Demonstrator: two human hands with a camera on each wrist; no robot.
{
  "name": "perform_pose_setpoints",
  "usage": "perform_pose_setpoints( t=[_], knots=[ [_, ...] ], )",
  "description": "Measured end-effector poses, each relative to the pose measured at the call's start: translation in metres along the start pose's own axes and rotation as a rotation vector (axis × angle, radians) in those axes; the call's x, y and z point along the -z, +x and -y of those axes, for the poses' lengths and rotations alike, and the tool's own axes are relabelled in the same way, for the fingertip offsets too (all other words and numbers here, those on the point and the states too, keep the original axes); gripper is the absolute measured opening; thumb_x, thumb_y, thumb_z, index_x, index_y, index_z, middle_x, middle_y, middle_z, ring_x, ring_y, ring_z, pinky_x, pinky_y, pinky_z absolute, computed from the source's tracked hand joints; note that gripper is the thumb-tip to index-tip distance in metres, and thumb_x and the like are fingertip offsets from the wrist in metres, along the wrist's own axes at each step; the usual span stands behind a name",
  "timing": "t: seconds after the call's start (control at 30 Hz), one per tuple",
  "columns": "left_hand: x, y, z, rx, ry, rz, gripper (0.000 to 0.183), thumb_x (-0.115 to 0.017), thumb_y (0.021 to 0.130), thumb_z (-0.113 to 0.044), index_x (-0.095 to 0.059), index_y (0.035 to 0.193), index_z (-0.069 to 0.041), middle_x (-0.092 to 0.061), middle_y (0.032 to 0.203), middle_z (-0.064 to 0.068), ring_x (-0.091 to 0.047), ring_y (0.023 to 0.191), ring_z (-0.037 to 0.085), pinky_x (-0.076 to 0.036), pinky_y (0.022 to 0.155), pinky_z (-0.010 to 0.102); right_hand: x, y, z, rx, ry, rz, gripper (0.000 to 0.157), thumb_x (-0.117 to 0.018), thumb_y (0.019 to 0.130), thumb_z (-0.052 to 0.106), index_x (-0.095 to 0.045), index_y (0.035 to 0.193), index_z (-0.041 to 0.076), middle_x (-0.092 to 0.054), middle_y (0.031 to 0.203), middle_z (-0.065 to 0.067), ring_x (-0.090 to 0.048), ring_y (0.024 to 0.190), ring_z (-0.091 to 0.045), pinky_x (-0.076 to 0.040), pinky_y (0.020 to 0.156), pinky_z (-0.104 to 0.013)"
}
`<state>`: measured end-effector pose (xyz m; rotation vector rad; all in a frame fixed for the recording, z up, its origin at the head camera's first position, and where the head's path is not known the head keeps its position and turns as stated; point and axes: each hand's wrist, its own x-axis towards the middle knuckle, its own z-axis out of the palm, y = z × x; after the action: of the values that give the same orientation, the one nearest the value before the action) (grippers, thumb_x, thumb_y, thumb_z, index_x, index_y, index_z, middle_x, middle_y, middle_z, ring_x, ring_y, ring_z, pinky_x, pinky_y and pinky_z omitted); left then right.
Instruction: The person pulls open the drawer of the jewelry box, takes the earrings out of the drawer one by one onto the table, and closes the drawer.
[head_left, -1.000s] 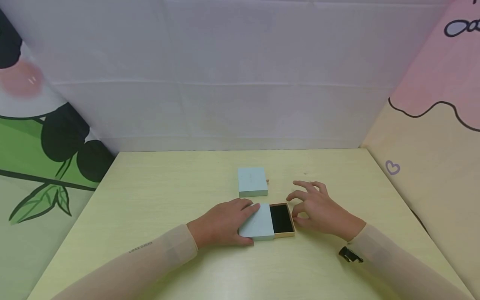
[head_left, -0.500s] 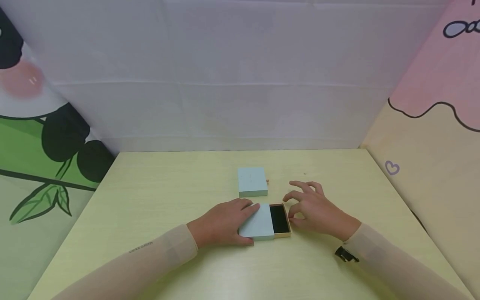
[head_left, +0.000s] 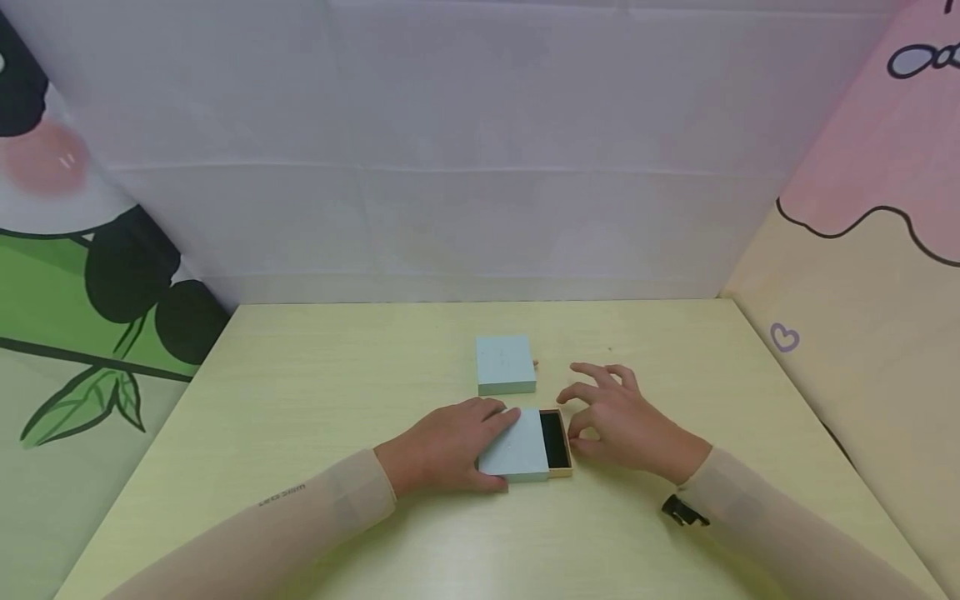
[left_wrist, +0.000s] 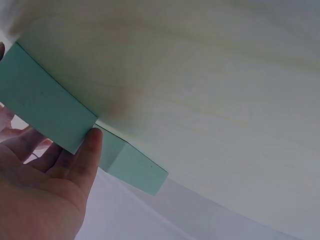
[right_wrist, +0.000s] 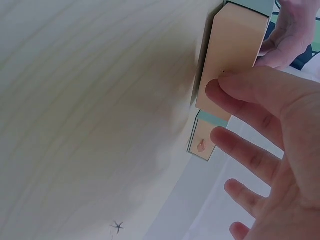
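Note:
A pale blue drawer-style gift box (head_left: 525, 454) lies on the table, its tan drawer (right_wrist: 240, 42) partly out on the right with a black inside. My left hand (head_left: 446, 446) grips the sleeve from the left, thumb along the near side and index finger over the top. My right hand (head_left: 626, 425) is at the drawer's front face, where thumb and index finger meet in a pinch; the fingertips hide any pull tab there. Its other fingers are spread. Just behind lies a second blue box (head_left: 506, 362), closed, with a small pinkish tab (right_wrist: 201, 146) on its right end.
The light wooden table (head_left: 337, 358) meets a white cloth backdrop (head_left: 480, 167) at its far edge. Painted panels stand at both sides, the left one (head_left: 75, 292) with green and black shapes. A black clip (head_left: 684, 510) hangs at the right cuff.
My right hand has moved left with the drawer, which has slid further into its sleeve. The left hand and the second box have stayed in place.

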<state>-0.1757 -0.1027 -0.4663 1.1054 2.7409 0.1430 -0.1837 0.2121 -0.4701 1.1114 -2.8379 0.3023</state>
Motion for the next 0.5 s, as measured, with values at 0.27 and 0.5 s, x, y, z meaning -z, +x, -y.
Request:
perform_pose_setpoints(
  t=[0.27, 0.5],
  knots=[
    [0.0001, -0.0005, 0.0004, -0.010, 0.004, -0.006, 0.101, -0.089, 0.100, -0.064, -0.051, 0.179, -0.014, -0.065, 0.168, 0.009, -0.067, 0.153, 0.027, -0.062, 0.125, 0.044, 0.0004, 0.0031, 0.0025, 0.013, 0.007, 0.005, 0.018, -0.099, 0.096, 0.019, -0.093, 0.089, 0.034, -0.081, 0.143, 0.001, -0.051, 0.166, -0.051, -0.040, 0.125, -0.083],
    [0.0002, -0.0011, -0.0001, -0.008, -0.006, -0.003, 0.101, -0.089, 0.100, -0.064, -0.051, 0.179, -0.014, -0.065, 0.168, 0.009, -0.067, 0.153, 0.027, -0.062, 0.125, 0.045, 0.0008, 0.0060, 0.0056, 0.034, 0.015, -0.002, 0.017, -0.099, 0.096, 0.020, -0.093, 0.090, 0.034, -0.080, 0.144, 0.000, -0.052, 0.166, -0.051, -0.040, 0.125, -0.083]
  ],
)
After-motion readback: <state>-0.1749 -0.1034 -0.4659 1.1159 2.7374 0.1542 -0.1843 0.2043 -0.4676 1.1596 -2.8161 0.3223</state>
